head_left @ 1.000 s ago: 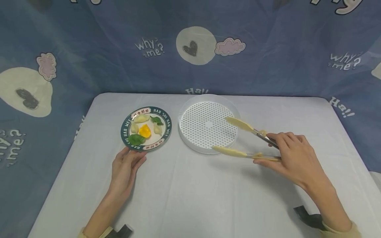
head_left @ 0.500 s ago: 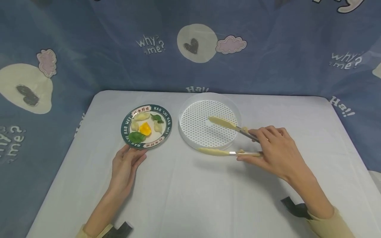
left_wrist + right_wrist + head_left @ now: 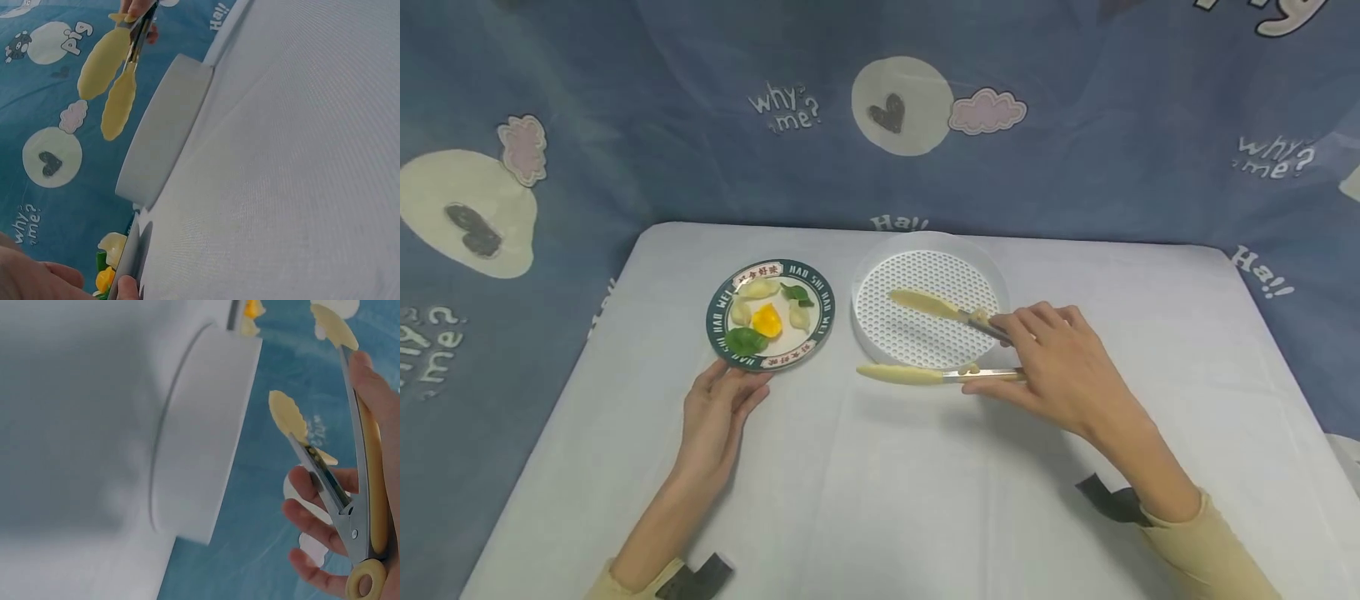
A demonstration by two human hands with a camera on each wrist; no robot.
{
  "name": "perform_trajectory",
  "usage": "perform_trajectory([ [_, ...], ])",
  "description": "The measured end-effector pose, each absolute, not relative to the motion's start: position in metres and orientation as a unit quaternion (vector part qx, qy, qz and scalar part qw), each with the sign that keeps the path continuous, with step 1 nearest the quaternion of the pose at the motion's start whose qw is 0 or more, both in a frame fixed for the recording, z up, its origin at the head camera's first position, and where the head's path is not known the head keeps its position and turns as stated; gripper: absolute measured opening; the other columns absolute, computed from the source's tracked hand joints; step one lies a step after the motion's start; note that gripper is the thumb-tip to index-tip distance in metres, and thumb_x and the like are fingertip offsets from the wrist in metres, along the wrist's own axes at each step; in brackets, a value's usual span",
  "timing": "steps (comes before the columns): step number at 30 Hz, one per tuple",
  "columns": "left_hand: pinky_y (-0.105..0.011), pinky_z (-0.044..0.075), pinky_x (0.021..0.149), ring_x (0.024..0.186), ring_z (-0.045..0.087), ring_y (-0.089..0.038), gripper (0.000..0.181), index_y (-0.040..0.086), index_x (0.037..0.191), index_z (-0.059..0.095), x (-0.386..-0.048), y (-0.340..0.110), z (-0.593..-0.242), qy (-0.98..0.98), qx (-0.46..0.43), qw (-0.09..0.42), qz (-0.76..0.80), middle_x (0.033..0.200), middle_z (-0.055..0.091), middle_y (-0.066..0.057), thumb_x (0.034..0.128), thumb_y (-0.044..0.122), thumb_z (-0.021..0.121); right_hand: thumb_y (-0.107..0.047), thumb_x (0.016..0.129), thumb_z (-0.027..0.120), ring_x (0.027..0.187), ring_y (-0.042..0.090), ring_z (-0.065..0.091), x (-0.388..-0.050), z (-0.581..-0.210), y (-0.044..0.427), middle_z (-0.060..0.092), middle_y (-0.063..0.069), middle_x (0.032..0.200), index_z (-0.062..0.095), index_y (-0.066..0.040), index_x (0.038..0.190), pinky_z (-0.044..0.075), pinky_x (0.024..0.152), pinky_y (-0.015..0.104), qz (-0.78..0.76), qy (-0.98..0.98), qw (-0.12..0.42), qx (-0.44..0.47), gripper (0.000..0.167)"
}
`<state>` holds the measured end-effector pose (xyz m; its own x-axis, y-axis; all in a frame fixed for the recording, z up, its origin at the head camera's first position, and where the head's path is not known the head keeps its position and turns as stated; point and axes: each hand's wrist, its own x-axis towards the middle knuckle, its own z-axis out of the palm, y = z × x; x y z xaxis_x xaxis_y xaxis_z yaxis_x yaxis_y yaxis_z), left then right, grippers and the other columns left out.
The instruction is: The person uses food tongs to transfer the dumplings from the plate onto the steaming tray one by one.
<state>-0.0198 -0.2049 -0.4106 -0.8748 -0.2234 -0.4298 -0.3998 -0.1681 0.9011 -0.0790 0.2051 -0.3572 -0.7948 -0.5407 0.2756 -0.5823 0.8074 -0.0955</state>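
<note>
A green-rimmed plate (image 3: 788,358) at the left bears pale dumpling-shaped pieces, a yellow piece (image 3: 767,321) and green leaves (image 3: 746,342). My left hand (image 3: 717,425) grips the plate's near edge; in the left wrist view a thumb lies against the plate (image 3: 128,253). My right hand (image 3: 1063,371) holds yellow-tipped tongs (image 3: 925,303), their arms spread and nothing between them. The tong tips hang above and in front of a round white perforated tray (image 3: 880,321). In the right wrist view the right hand (image 3: 331,519) wraps the tongs (image 3: 359,481) between thumb and fingers.
A white cloth covers the table (image 3: 887,500). Behind it hangs a blue printed curtain (image 3: 700,150). The perforated tray's tall side wall (image 3: 165,131) stands just right of the plate, near the table's far edge.
My right hand has carried the spread tongs leftward, from the tray's right side to over its middle and near edge. The left hand and plate have stayed in place.
</note>
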Motion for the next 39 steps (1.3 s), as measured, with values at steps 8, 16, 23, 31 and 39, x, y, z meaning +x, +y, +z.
perform_trajectory([
  [8,-0.014,0.057,0.115,0.130,0.064,-0.004,0.078,0.007,0.173,-0.002,-0.021,-0.203,-0.414,0.641,-0.243,0.060,0.725,0.171,0.035,-0.015,0.1108,0.010,0.046,-0.086,0.084,0.065,0.130,0.033,0.060,-0.087,-0.354,0.186,0.076,0.009,0.125,0.067,-0.015,0.133,0.052,0.108,0.057,0.066,-0.937,0.109,0.324,0.086],
  [16,-0.014,0.057,0.116,0.131,0.062,-0.004,0.080,0.010,0.173,-0.005,-0.017,-0.206,-0.412,0.645,-0.249,0.062,0.720,0.176,0.027,-0.014,0.1115,0.011,0.045,-0.086,0.084,0.064,0.130,0.034,0.061,-0.092,-0.353,0.169,0.077,0.009,0.126,0.069,-0.015,0.130,0.052,0.109,0.057,0.061,-0.933,0.118,0.334,0.085],
  [23,-0.014,0.058,0.115,0.129,0.064,-0.003,0.078,0.010,0.173,-0.003,-0.018,-0.205,-0.412,0.650,-0.250,0.060,0.715,0.175,0.029,-0.014,0.1110,0.011,0.045,-0.086,0.084,0.064,0.126,0.034,0.064,-0.093,-0.355,0.155,0.077,0.009,0.121,0.070,-0.014,0.129,0.054,0.107,0.057,0.057,-0.933,0.138,0.328,0.085],
  [31,-0.013,0.058,0.114,0.128,0.064,-0.003,0.078,0.010,0.173,-0.001,-0.019,-0.204,-0.412,0.656,-0.252,0.060,0.709,0.173,0.034,-0.014,0.1107,0.011,0.046,-0.087,0.083,0.066,0.122,0.032,0.066,-0.096,-0.355,0.136,0.080,0.008,0.119,0.070,-0.016,0.124,0.054,0.106,0.056,0.051,-0.930,0.145,0.333,0.082],
  [39,-0.014,0.057,0.116,0.129,0.063,-0.004,0.078,0.010,0.173,-0.005,-0.017,-0.206,-0.412,0.657,-0.247,0.062,0.709,0.176,0.026,-0.014,0.1121,0.011,0.043,-0.090,0.086,0.058,0.122,0.031,0.064,-0.098,-0.354,0.118,0.080,0.008,0.121,0.072,-0.018,0.127,0.053,0.104,0.056,0.031,-0.937,0.116,0.328,0.084],
])
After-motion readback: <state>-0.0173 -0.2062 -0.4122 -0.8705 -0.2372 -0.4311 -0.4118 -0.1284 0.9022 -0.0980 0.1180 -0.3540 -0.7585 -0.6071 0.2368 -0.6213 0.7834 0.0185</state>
